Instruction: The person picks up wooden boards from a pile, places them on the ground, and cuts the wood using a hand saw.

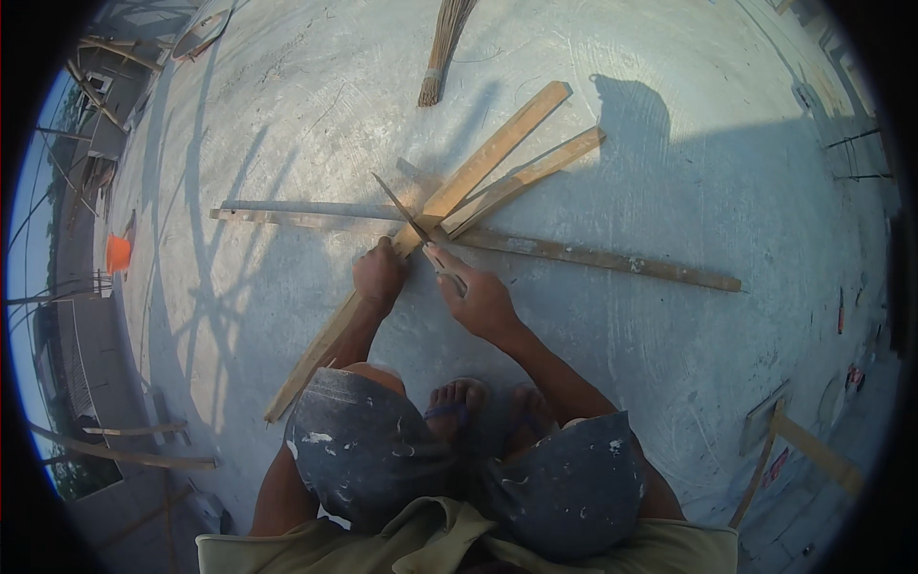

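Note:
My right hand [480, 301] is closed round the handle of a handsaw [398, 205]. The saw's narrow blade lies across a long wooden board [497, 151] and points to the far left. Close beside the blade, on the near side, my left hand [379, 277] grips the same board. This board slants from the near left to the far right, over a longer timber [612, 260] lying crosswise on the floor. A second, shorter-looking piece of wood [535, 176] rests beside it on the right. Pale dust shows around the blade.
The concrete floor [650, 373] spreads around my sandalled feet [454, 402]. A stick broom [443, 53] lies at the far side. An orange bucket [118, 253] stands at far left. Bamboo poles [143, 459] are at near left, and a wooden-handled tool [813, 450] is at near right.

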Motion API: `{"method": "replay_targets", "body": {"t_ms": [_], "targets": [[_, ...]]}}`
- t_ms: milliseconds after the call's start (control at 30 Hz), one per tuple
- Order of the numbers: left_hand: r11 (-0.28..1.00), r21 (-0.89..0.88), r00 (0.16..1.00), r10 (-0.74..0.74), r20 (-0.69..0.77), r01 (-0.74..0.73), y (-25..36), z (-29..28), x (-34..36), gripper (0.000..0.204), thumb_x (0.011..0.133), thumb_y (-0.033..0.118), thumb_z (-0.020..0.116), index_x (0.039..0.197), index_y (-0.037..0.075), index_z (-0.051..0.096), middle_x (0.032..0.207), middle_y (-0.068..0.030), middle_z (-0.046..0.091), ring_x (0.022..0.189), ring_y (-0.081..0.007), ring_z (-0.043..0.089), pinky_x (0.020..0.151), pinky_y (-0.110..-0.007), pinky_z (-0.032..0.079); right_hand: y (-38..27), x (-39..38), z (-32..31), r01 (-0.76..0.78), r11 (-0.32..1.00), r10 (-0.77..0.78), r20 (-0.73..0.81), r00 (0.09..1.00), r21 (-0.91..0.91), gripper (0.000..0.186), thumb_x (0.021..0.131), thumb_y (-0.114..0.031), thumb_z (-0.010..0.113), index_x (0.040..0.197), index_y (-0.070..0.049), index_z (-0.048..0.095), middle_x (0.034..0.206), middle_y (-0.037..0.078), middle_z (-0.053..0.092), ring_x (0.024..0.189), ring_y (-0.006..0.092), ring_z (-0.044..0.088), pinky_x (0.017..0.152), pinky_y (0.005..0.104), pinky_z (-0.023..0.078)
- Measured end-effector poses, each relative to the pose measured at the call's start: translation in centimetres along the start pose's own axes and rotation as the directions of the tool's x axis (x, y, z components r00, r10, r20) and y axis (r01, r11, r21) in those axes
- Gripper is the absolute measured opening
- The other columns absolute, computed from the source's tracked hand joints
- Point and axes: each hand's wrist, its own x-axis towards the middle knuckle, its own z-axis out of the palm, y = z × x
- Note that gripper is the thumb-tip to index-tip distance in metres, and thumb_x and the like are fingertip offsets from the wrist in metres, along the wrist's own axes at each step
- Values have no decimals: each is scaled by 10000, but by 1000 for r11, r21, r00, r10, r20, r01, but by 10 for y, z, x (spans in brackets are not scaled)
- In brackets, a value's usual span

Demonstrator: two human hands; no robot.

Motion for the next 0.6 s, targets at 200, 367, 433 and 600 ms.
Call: {"method": "replay_targets", "body": {"t_ms": [200,367,433,600], "targets": [[998,11,998,55,20,-55,-8,8,-5,280,897,302,689,1040,63,665,846,-203,767,794,-396,763,732,-509,596,18,33,40,154,986,-143,-141,980,68,535,1001,-279,616,1533,-264,564,1074,220,759,893,454,729,835,494,590],[1000,21,1000,18,0,-18,-30,-5,-7,277,894,290,694,1040,58,660,851,-210,765,798,-401,760,740,-512,594,3,-87,-13,-1,985,-1,13,1000,173,566,1001,-263,621,1560,-270,535,1060,216,756,865,425,732,785,462,595],[999,1,999,48,-18,-48,-22,1,-4,271,892,283,694,1033,55,652,852,-212,764,799,-403,759,741,-512,594,-1,-81,-25,-21,981,19,16,1000,191,522,1007,-247,625,1524,-201,567,1123,240,734,941,441,720,814,443,595],[995,-79,998,67,-5,-68,-10,0,0,220,920,232,670,1010,42,605,861,-220,755,810,-415,756,733,-528,590,-7,26,20,25,999,-28,-64,998,-40,421,1007,-261,650,1396,-102,665,1121,238,743,951,447,731,852,454,590]]}}
